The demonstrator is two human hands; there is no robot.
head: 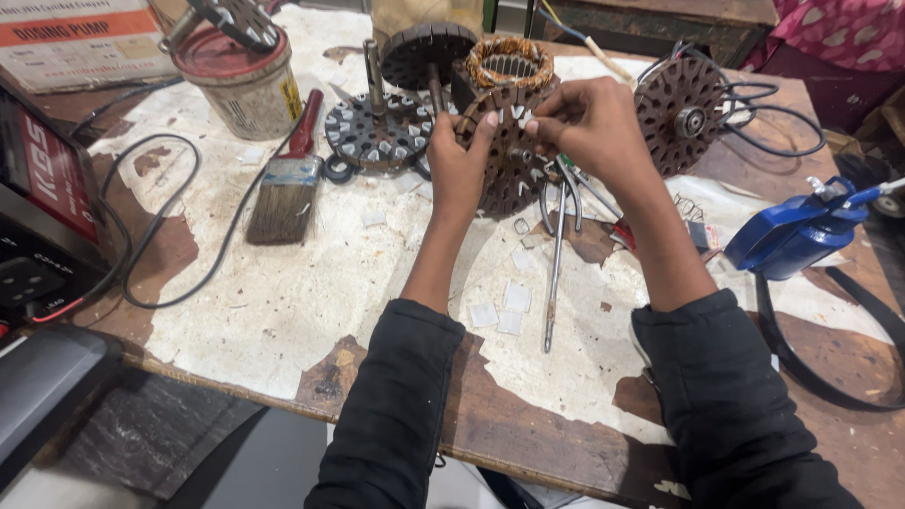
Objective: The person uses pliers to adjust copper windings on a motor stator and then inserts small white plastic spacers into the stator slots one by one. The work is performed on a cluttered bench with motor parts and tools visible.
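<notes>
So the slotted stator core (509, 160) is held upright over the middle of the worktable (283, 302), gripped between the left hand (459, 160) and the right hand (589, 123). A wound stator (509, 64) is sat just behind it, and a toothed disc on a shaft (377, 132) is found to its left. Further left a paintbrush (287, 184) is laid, with a tin can (240, 80) behind that. Pliers (566, 203) are lying under the right hand, and another stator with wires (681, 113) is placed off to the right.
</notes>
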